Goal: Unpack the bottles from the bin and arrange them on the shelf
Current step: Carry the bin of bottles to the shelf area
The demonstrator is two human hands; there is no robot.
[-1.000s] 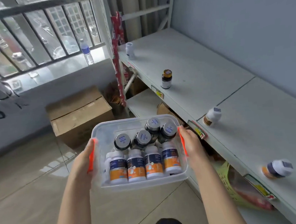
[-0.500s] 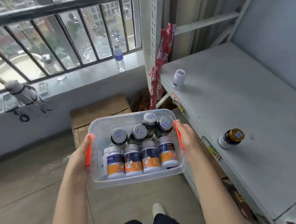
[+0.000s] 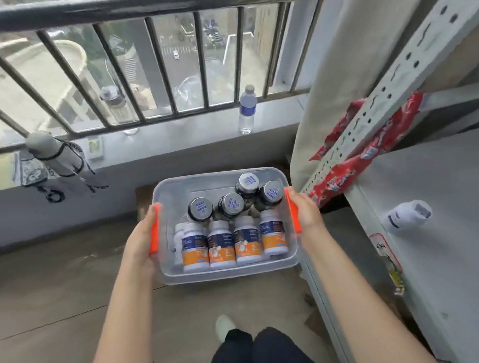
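Both hands grasp the bin [image 3: 217, 180], which hangs in the air over the floor [image 3: 37, 291], one hand at each short end. At far left a folded umbrella [image 3: 52, 153] lies on the window sill [image 3: 168, 129] under the bars. The left hand [image 3: 141, 244] is curled round the bin's left orange handle [image 3: 153, 234].

Inside the clear bin, a row of white bottles [image 3: 220, 245] with orange labels stands along the near wall. Four dark bottles [image 3: 230, 204] with labelled caps stand behind them, toward the far right corner. A water bottle [image 3: 246, 109] stands far off on the sill.

The right hand [image 3: 305, 214] is curled round the right handle [image 3: 293, 214]. Just right of it a perforated post [image 3: 398, 76] rises with red packets [image 3: 349, 167] hung on it and a curtain [image 3: 325, 83] behind. The grey shelf [image 3: 462, 261] fills the right side. One lone bottle [image 3: 408, 213] lies on its side there, near the shelf's left edge.
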